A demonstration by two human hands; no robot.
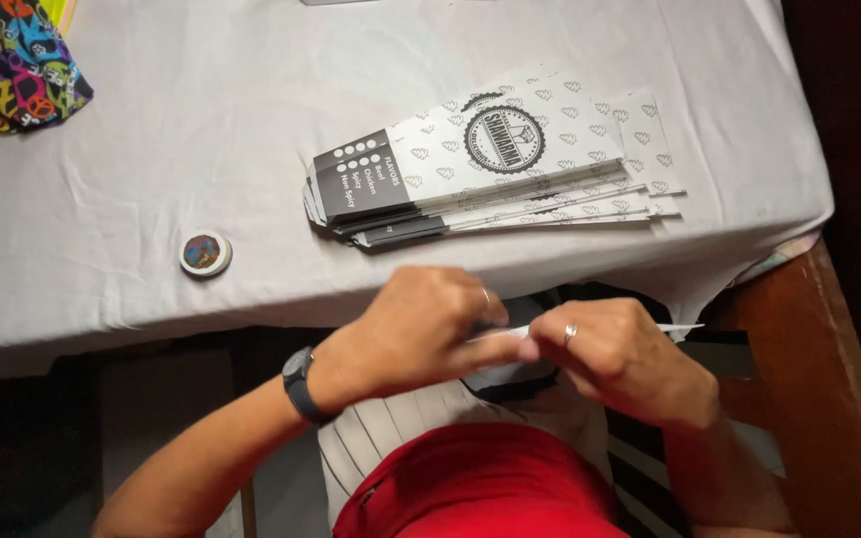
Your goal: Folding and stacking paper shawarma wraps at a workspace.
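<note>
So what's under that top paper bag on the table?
Under the top paper bag lie more flat bags like it, fanned so only their edges show. Beneath them is the grey tablecloth. How many bags are stacked is hidden.

Both arms are bare to above the elbow. The left hand (421, 334) has a black watch (301, 385) on its wrist and a thin ring; the right hand (618, 354) wears a silver ring (570, 333). Red cloth (480, 483) covers the lap.
</note>
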